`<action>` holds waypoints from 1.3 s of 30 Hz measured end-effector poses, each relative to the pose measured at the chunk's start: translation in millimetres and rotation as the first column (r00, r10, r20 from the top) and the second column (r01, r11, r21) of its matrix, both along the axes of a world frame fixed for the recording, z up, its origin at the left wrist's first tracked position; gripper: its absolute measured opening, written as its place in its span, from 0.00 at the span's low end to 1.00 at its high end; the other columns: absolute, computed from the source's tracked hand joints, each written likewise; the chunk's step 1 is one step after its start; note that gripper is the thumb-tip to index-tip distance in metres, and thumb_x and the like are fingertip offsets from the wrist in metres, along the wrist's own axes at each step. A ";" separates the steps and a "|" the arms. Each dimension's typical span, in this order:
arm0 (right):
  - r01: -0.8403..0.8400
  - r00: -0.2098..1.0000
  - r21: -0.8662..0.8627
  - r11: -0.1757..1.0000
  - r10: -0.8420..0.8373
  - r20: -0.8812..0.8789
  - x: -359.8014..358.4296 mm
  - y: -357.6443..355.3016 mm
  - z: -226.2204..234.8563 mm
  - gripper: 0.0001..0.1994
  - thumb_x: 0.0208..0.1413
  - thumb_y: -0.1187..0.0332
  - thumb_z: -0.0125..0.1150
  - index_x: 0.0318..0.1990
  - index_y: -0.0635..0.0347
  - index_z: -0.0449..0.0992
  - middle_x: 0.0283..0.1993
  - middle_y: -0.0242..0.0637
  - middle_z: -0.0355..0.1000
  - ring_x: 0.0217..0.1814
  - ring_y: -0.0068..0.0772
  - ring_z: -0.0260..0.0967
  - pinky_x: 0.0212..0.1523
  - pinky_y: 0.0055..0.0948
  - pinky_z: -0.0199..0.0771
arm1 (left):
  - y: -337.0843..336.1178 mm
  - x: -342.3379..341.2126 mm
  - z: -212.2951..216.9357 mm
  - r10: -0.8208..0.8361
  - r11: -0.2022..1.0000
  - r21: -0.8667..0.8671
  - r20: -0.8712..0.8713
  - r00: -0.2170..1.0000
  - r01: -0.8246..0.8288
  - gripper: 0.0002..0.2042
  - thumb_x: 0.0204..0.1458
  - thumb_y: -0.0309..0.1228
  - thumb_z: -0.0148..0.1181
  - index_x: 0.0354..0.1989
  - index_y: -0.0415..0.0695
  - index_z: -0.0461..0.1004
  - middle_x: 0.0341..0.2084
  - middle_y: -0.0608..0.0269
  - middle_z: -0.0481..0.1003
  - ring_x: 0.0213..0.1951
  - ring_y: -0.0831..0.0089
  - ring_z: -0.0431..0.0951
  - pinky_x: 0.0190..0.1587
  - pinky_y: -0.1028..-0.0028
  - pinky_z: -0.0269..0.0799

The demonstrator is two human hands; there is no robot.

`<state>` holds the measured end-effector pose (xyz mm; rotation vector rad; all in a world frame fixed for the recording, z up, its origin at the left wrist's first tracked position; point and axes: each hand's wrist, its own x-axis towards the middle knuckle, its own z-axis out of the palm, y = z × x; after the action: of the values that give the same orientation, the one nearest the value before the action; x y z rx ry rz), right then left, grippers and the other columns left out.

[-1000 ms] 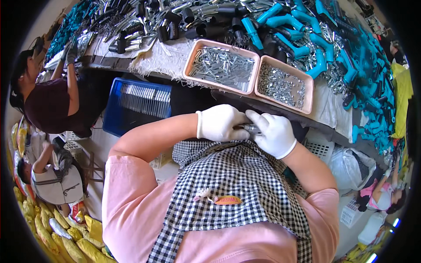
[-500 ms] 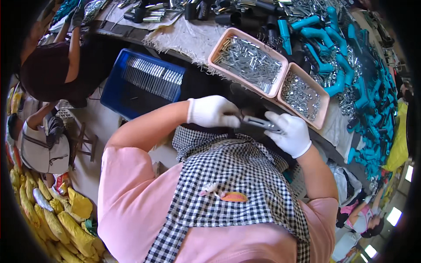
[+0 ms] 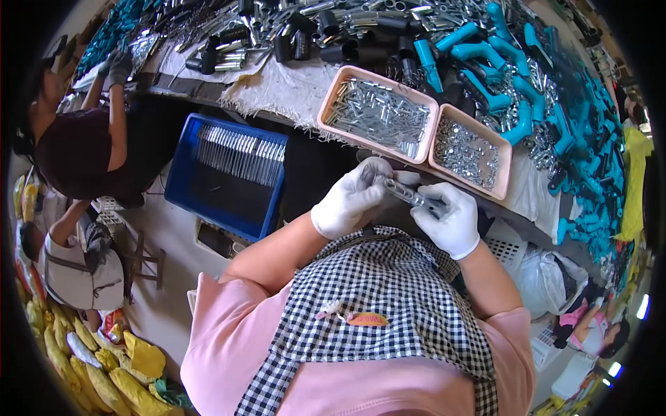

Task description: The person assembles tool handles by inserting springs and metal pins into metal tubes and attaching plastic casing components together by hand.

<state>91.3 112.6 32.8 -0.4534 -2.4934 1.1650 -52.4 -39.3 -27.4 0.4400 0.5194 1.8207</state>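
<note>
- Six o'clock from the metal part [image 3: 408, 194]: a checked apron [image 3: 374, 291].
- The left hand [image 3: 352, 200] pinches the part's ten-o'clock end, the right hand [image 3: 451, 218] its four-o'clock end.
- Nine o'clock: a blue crate [image 3: 182, 163].
- Eleven: a pink tray [image 3: 374, 143].
- One, farther: teal handles [image 3: 479, 50].

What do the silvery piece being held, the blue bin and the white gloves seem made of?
Silvery piece: likely metal, polished, given its bright glints.
Blue bin: probably moulded plastic, glossy, from its even colour.
White gloves: matte, seemingly knitted fabric with snug cuffs; fibre unclear.
</note>
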 end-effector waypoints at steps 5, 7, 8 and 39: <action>-0.053 0.998 0.002 0.999 0.053 0.026 8.7 3.7 -3.6 0.15 0.37 0.68 0.74 0.34 0.61 0.77 0.30 0.42 0.77 0.29 0.40 0.78 0.32 0.31 0.77 | -14.2 -34.1 28.7 -0.341 0.914 -0.406 -0.737 0.584 0.021 0.32 0.49 0.31 0.69 0.61 0.33 0.62 0.53 0.50 0.73 0.55 0.66 0.74 0.58 0.68 0.68; -0.101 0.994 0.072 0.992 0.098 0.047 10.7 6.2 -4.4 0.16 0.36 0.65 0.75 0.34 0.60 0.77 0.31 0.42 0.77 0.30 0.42 0.77 0.32 0.33 0.77 | -19.4 -40.2 43.5 -0.249 0.935 -0.344 -0.809 0.533 -0.087 0.39 0.40 0.36 0.75 0.61 0.34 0.64 0.52 0.48 0.73 0.56 0.61 0.73 0.60 0.65 0.66; -0.136 0.990 0.108 0.985 0.131 0.049 10.3 5.5 -2.7 0.17 0.36 0.65 0.76 0.34 0.60 0.77 0.31 0.42 0.77 0.30 0.43 0.77 0.33 0.34 0.77 | -18.5 -41.8 61.4 -0.261 0.937 -0.324 -0.898 0.355 -0.130 0.37 0.40 0.40 0.74 0.58 0.33 0.67 0.51 0.46 0.74 0.52 0.58 0.76 0.57 0.64 0.69; -0.082 0.942 -0.193 0.978 0.139 0.306 -40.2 -27.3 -23.4 0.14 0.36 0.74 0.69 0.35 0.67 0.80 0.30 0.42 0.76 0.28 0.33 0.75 0.33 0.26 0.75 | -152.7 -194.6 -186.2 -0.661 0.031 -0.216 -0.736 0.142 -0.976 0.12 0.48 0.37 0.63 0.34 0.41 0.74 0.34 0.48 0.75 0.37 0.49 0.77 0.40 0.55 0.74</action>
<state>51.1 85.3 9.4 -0.5973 -2.7277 1.4710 -247.0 -192.0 -213.6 0.3888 3.0335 0.4389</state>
